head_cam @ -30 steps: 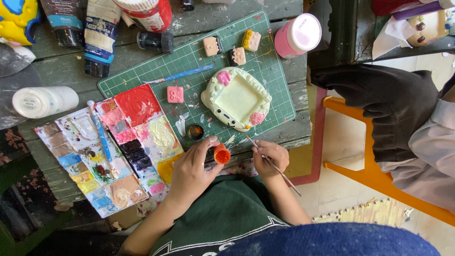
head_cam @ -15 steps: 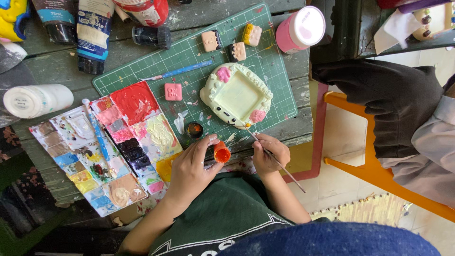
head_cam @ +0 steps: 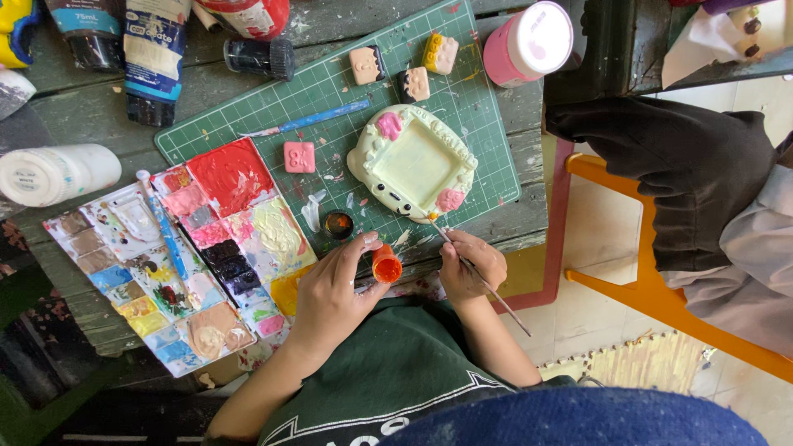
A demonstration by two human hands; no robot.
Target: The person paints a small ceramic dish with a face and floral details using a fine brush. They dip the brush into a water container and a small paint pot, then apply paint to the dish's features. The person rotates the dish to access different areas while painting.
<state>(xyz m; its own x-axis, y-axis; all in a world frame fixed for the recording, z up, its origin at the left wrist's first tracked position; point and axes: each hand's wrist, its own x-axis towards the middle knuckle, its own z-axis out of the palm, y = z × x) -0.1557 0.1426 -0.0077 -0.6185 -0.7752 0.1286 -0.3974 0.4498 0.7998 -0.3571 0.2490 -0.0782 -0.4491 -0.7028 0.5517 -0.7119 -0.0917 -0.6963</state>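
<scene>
My left hand holds a small orange paint pot at the near edge of the table. My right hand grips a thin paintbrush whose tip touches the lower edge of a cream, frame-shaped clay piece with pink spots. That piece lies on a green cutting mat. The pot's dark cap sits on the mat just above my left hand.
A paint-smeared palette lies at the left with a blue brush on it. A white bottle, paint tubes, a pink jar, small painted clay bits and another blue brush surround the mat. A person's black-gloved hand is at right.
The brush tip has moved a little up to the clay piece's lower edge. My left hand keeps the orange pot in about the same place.
</scene>
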